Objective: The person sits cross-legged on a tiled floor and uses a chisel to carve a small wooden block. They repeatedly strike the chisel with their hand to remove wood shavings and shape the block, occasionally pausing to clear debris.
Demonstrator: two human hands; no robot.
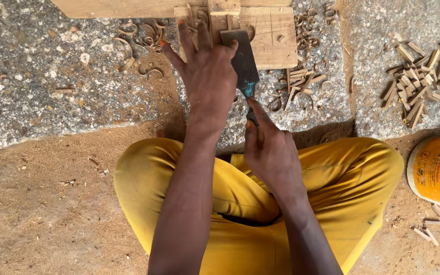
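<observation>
Head view: your left hand [207, 76] lies flat, fingers spread, pressing chisel blade [241, 58] onto wood block [268, 38]. Right hand [271, 153] is wrapped round the handle. Shavings [148, 33] + cut pegs [416, 76] already piled on floor; block w/ cut unfinished.

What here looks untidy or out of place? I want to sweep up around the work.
Curled wood shavings and short offcut sticks lie scattered on the stone slab around the plank; sawdust covers the ground. Nothing looks damaged.
</observation>
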